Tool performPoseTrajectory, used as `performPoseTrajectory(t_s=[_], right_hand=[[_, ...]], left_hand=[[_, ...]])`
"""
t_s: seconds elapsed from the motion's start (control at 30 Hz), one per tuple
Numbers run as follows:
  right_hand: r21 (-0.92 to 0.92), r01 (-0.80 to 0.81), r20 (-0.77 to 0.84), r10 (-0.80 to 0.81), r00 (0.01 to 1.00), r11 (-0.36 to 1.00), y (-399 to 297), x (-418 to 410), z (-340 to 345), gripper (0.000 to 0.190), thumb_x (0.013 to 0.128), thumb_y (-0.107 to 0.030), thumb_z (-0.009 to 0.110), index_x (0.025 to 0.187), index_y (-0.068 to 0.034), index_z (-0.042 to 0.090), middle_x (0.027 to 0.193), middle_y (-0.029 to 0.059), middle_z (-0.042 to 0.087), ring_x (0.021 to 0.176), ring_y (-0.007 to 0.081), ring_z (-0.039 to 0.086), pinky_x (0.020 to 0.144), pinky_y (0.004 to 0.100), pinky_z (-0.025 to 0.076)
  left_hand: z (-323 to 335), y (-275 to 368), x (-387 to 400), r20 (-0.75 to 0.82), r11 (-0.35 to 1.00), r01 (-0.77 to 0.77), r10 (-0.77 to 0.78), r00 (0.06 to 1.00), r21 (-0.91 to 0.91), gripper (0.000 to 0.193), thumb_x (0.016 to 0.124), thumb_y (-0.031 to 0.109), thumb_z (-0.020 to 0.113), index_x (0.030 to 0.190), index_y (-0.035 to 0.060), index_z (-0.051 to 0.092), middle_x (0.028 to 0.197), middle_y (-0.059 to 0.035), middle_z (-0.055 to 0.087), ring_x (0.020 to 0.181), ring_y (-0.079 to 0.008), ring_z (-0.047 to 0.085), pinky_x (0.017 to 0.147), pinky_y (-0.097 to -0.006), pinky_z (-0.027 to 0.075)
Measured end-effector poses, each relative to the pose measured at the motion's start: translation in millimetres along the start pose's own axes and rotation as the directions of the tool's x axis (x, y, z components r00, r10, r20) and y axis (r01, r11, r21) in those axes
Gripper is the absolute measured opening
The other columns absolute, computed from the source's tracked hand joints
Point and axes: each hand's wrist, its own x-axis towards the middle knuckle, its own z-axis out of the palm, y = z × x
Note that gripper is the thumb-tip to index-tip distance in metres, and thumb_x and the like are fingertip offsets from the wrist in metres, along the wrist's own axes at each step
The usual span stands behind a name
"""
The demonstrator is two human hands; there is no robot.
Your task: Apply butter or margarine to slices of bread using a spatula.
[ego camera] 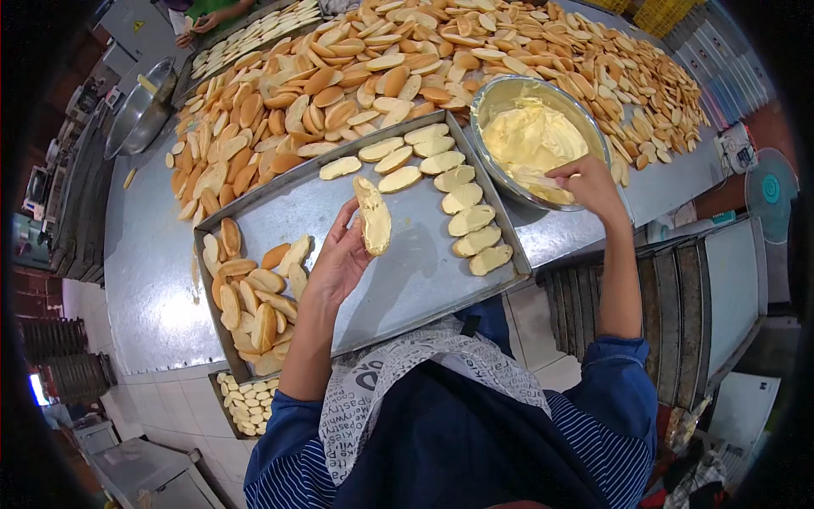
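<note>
My left hand (pixel 340 254) grips a halved bread slice (pixel 374 219) whose upward face is spread with pale yellow cream. It is held above a metal baking tray (pixel 407 280). My right hand (pixel 591 184) holds a spreader (pixel 534 180) down in the cream (pixel 534 133) inside a steel bowl (pixel 604 137); the tool's tip is partly buried. Cream-coated slices (pixel 470 220) line the tray's right side, with several more along its far side. Plain bread slices (pixel 254 299) are heaped at the tray's left end, partly behind my left forearm.
A large pile of bread slices (pixel 394 70) covers the table's (pixel 152 267) far part. Another steel bowl (pixel 143 118) stands at left, near a co-worker's hands (pixel 197 28) and a filled tray (pixel 254 38). Stacked trays (pixel 642 312) stand at right; a tray of coated pieces (pixel 245 404) sits lower left.
</note>
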Motion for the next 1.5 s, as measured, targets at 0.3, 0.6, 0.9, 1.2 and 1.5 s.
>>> performPoseTrajectory(t_s=[0.3,0.6,0.9,1.2,1.5], right_hand=[[0.518,-0.416,0.249,0.333,0.909,0.748,12,-8,-22,0.022,0.085,-0.006,0.062,0.105,-0.003,0.071,0.059,-0.0021,0.056,0.045,0.0052,0.037,0.043,0.0201,0.030],[0.648,0.336,-0.371,-0.102,0.923,0.684,-59,-48,63,0.031,0.084,0.008,0.057,0.110,-0.003,0.068,0.093,0.0031,0.060,0.064,0.0087,0.052,0.057,0.0201,0.043],[0.043,0.678,-0.505,-0.569,0.648,0.734,-98,-64,104,0.055,0.061,0.012,0.056,0.108,-0.010,0.071,0.091,0.0067,0.060,0.074,0.0212,0.060,0.064,0.0299,0.048],[-0.384,0.664,-0.477,-0.754,0.452,0.641,-85,-69,63,0.057,0.057,0.002,0.058,0.108,-0.019,0.073,0.095,-0.0013,0.062,0.070,0.0153,0.056,0.062,0.0293,0.043],[-0.466,0.559,-0.458,-0.728,0.511,0.686,-98,-38,76,0.054,0.062,0.002,0.060,0.111,-0.019,0.071,0.094,-0.0018,0.060,0.071,0.0149,0.056,0.061,0.0298,0.041]], left_hand=[[-4,-3,5,0.008,1.000,0.014,-0.014,1.000,0.002,0.052,0.095,0.024,0.056,0.139,0.0112,0.032,0.128,-0.0085,0.054,0.111,-0.0217,0.059,0.092,-0.0343,0.051],[28,-5,14,0.012,0.999,0.051,-0.050,0.999,-0.014,0.054,0.095,0.029,0.055,0.141,0.0121,0.033,0.127,-0.0091,0.055,0.110,-0.0224,0.059,0.090,-0.0332,0.052],[39,3,9,0.107,0.981,0.066,-0.046,0.993,-0.185,0.053,0.094,0.027,0.057,0.140,0.0103,0.036,0.129,-0.0110,0.052,0.112,-0.0257,0.057,0.093,-0.0346,0.052],[19,10,8,0.111,0.973,0.038,-0.013,0.994,-0.227,0.052,0.094,0.024,0.057,0.140,0.0097,0.037,0.131,-0.0124,0.051,0.113,-0.0266,0.057,0.092,-0.0339,0.053],[27,9,6,0.181,0.983,0.123,-0.097,0.979,-0.136,0.061,0.092,0.029,0.059,0.143,0.0097,0.031,0.130,-0.0163,0.050,0.109,-0.0269,0.059,0.087,-0.0328,0.055]])
